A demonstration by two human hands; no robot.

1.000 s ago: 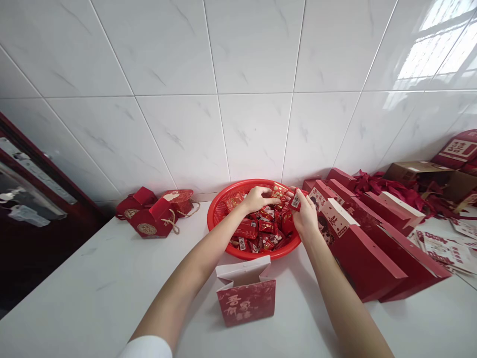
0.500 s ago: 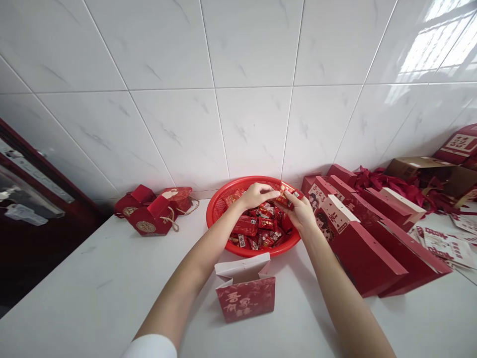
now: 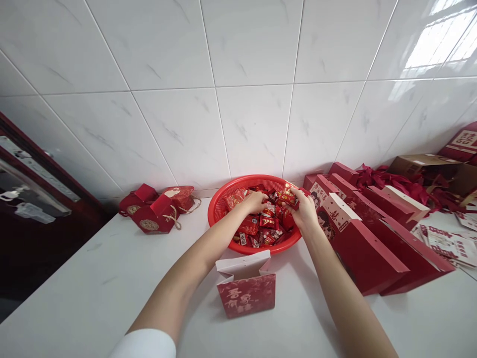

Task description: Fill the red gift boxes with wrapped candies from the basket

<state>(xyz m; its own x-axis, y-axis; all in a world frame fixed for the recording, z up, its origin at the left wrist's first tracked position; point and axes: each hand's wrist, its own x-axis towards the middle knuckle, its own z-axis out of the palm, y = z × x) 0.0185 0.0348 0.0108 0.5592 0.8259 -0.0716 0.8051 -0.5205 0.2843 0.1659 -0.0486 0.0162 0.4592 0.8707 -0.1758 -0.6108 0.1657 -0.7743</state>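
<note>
My right hand (image 3: 304,208) grips a red-and-gold wrapped sweet (image 3: 287,194) over the right side of a red plastic basket (image 3: 214,211). Inside the basket lie many red wrapped sweets (image 3: 269,222). My left hand (image 3: 255,202) is down among them near the middle, its fingers bent and close together; what they pinch, if anything, is hidden. In front of the basket a small red paper bag (image 3: 246,297) with pale lettering stands upright, its white-lined top open.
To the left sit several small red gift boxes (image 3: 152,219) with rope handles. A row of larger red paper bags (image 3: 367,253) stands at the right. Beyond it are red ribbons (image 3: 391,186), an open cardboard box (image 3: 421,166) and printed cards (image 3: 447,243). White tiles form the back wall.
My left hand has left the sweet held in my right hand and dropped lower among the sweets in the basket. My right hand still holds its sweet, slightly turned.
</note>
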